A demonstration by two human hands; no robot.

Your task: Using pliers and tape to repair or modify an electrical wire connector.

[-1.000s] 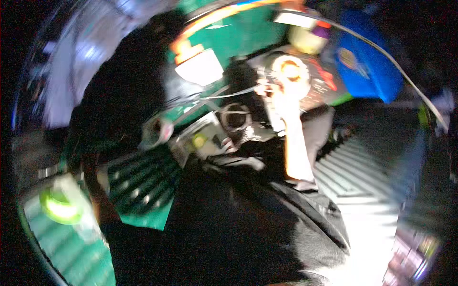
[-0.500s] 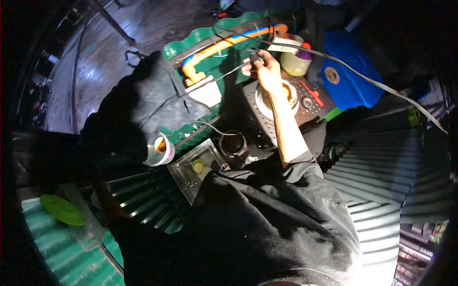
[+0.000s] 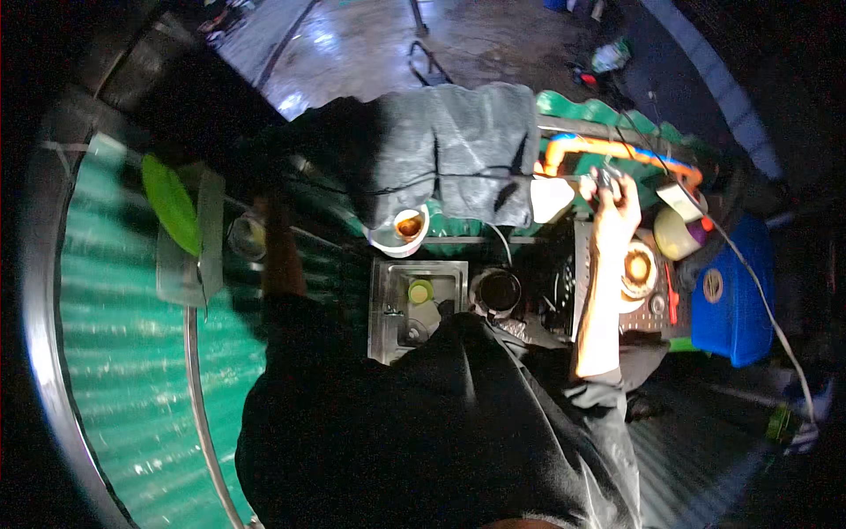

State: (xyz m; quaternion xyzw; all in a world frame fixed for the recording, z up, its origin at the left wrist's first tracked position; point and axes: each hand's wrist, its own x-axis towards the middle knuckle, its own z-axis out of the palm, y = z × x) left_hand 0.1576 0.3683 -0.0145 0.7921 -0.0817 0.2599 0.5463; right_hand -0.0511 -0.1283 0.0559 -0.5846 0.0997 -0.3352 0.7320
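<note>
My right hand [image 3: 615,212] is raised above the stove side, its fingers pinched on a small black plug-like piece [image 3: 608,180]. Just left of the hand is a white box [image 3: 551,197], and behind it runs an orange pipe [image 3: 582,144]. Under the forearm stands a perforated metal stovetop [image 3: 580,264] with a round pan-like dish [image 3: 639,269]. My left arm stretches forward in deep shadow, and the left hand [image 3: 271,212] is too dark to show its fingers. A clear cup [image 3: 246,236] sits near that hand. A dark cord [image 3: 397,187] crosses the dark cloth [image 3: 476,132].
A metal sink [image 3: 377,309] holds a green cup [image 3: 420,292]. Beside it stand a white tub [image 3: 388,240] with brown contents and a dark pot [image 3: 496,293]. At right are a blue bin [image 3: 740,291] and a pale cord [image 3: 767,304]. A green lid [image 3: 172,207] leans at left.
The view has swung left, so the sink, cloth and left arm show more fully. My right hand still holds the black piece and is now close to the white box.
</note>
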